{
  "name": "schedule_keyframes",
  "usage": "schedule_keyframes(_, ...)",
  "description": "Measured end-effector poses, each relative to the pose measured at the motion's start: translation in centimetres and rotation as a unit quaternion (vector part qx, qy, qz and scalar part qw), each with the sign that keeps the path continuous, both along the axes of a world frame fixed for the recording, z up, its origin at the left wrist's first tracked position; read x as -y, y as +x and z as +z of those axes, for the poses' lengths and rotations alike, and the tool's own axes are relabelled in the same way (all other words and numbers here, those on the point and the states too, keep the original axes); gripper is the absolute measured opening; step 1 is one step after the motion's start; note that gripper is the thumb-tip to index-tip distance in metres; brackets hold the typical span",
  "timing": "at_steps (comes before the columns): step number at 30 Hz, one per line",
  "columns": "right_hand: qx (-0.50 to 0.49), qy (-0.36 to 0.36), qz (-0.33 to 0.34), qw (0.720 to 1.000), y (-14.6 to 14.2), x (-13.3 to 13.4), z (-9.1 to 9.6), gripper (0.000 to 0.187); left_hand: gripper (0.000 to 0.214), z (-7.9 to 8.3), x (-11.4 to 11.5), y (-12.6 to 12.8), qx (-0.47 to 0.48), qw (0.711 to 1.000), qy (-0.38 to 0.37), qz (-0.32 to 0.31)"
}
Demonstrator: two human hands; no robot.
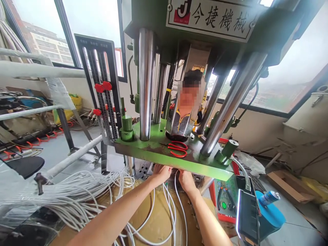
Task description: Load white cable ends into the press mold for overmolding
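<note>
My left hand [162, 173] reaches under the front edge of the green press plate [164, 160]. Its fingers look curled together, and their tips and anything in them are hidden by the plate. Close beside it, my right hand [186, 179] is also under the edge, fingers bent inward. A white cable [182, 201] rises in a loop to the fingers of my right hand, which seem closed on its upper end. Between my wrists hang more white cable strands [171, 205] with a small green piece on them. Red-handled scissors [178, 149] lie on top of the plate.
A large bundle of white cable [84, 191] lies left of my arms. Steel columns [146, 85] rise from the plate. To the right are pliers [227, 198] on a red-edged control panel with a green button [224, 205], a black box [247, 215] and a spray can [269, 197].
</note>
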State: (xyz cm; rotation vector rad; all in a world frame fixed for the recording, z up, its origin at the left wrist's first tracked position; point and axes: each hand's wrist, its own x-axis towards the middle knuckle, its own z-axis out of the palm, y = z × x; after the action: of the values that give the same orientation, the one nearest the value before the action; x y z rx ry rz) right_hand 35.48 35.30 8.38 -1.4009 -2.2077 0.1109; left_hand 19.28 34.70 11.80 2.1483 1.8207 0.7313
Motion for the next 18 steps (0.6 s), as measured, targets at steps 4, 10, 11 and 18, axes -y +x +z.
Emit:
schedule_keyframes(4, 0.018, -0.001, -0.018, 1.0, 0.3, 0.8, 0.3, 0.034, 0.024, 0.2, 0.4, -2.7, -0.055, 0.998, 0.021, -0.022)
schedule_keyframes(10, 0.078, 0.005, -0.008, 0.997, 1.0, 3.0, -0.2, 0.059, 0.029, 0.0, 0.8, -6.7, -0.107, 0.99, 0.04, -0.087)
schedule_keyframes(11, 0.093, 0.004, -0.009, 0.996, 0.9, 3.1, -0.1, 0.058, 0.031, -0.2, 0.9, -6.9, -0.111, 0.988, 0.043, -0.097)
schedule_keyframes(18, 0.204, -0.023, -0.019, 0.978, -0.5, 2.1, 2.1, 0.048, 0.041, -0.9, 1.1, -6.7, -0.113, 0.984, 0.067, -0.121)
